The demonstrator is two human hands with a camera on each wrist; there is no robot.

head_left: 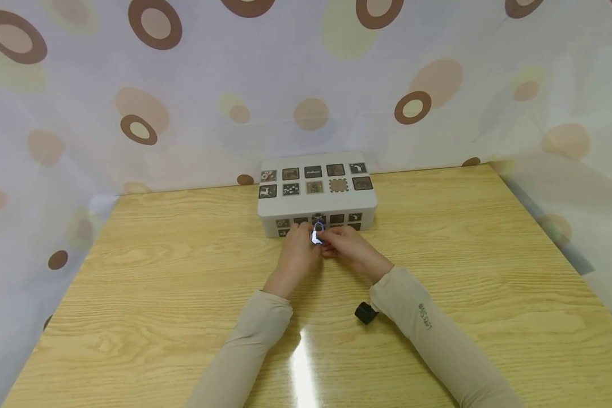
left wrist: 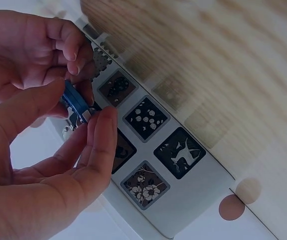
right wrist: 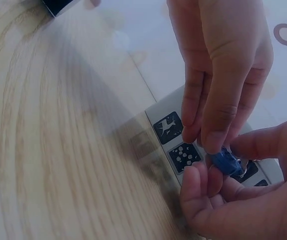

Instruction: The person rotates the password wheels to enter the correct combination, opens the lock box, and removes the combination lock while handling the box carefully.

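Observation:
A small blue padlock is at the front latch of a white box with dark picture squares. My left hand pinches the padlock between thumb and fingertips; in the left wrist view the blue padlock body shows between them. From the other side my right hand also grips it, thumb and fingers bent around the blue body in the right wrist view. The shackle points up toward the latch. Fingers hide much of the lock, and I cannot tell whether the shackle passes through the latch.
The lidded box stands on a wood-grain table, near its back edge. Behind it hangs a pale curtain with brown and beige circles. A small black object sits beside the right sleeve.

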